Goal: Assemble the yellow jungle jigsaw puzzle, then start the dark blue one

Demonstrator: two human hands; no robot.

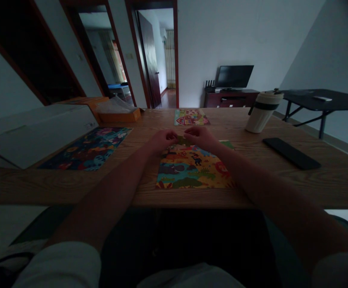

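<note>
In front of me lies a colourful animal jigsaw puzzle (188, 170), with a hippo, a lion and a small figure in its picture. Over its far edge, my left hand (164, 139) and my right hand (200, 137) come close together with fingers curled. Between their fingertips is a small green puzzle piece (183, 140), pinched from both sides. My hands and right forearm hide parts of the puzzle's far and right edges.
A bright picture sheet (191, 117) lies farther back. On the left are a dark-blue picture puzzle (86, 150), a white box (42, 132) and an orange box (118, 116) with clear plastic. At right stand a cream tumbler (262, 114) and a black flat object (290, 153).
</note>
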